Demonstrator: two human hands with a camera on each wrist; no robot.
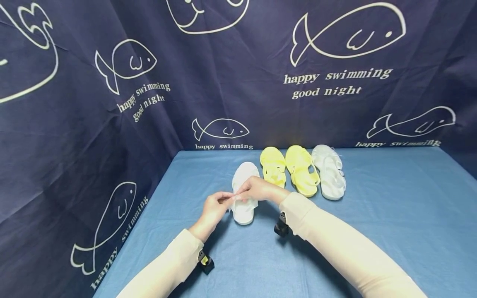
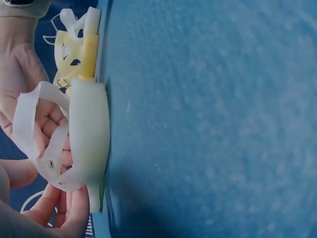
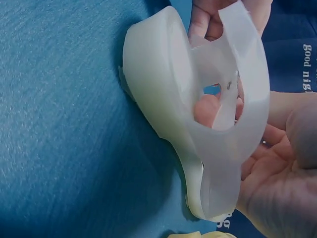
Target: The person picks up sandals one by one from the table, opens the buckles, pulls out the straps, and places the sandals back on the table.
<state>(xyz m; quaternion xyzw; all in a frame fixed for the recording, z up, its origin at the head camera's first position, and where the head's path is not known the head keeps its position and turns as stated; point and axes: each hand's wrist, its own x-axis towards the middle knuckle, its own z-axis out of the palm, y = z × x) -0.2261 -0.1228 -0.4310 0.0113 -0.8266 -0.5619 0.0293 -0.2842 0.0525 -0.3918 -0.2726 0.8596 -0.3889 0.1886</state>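
Head view, left hand (image 1: 213,210), right hand (image 1: 259,190) angled inward, at white sandal (image 1: 243,216)

Handled sandal (image 1: 243,216): white; strap (image 3: 257,84) translucent white, sole (image 3: 143,64) off-white with a faint green tint. Two middle sandals (image 1: 273,157): solid yellow. Far-right sandal (image 1: 331,188): white. Tablecloth (image 1: 372,231): plain blue. Curtain (image 1: 257,74): navy, patterned with white line-drawn fish and white lettering, "happy swimming" and "good night". Sleeves (image 1: 335,236): plain cream. Wrist cameras (image 1: 281,225): black; the left unit shows a yellow patch (image 1: 204,260).
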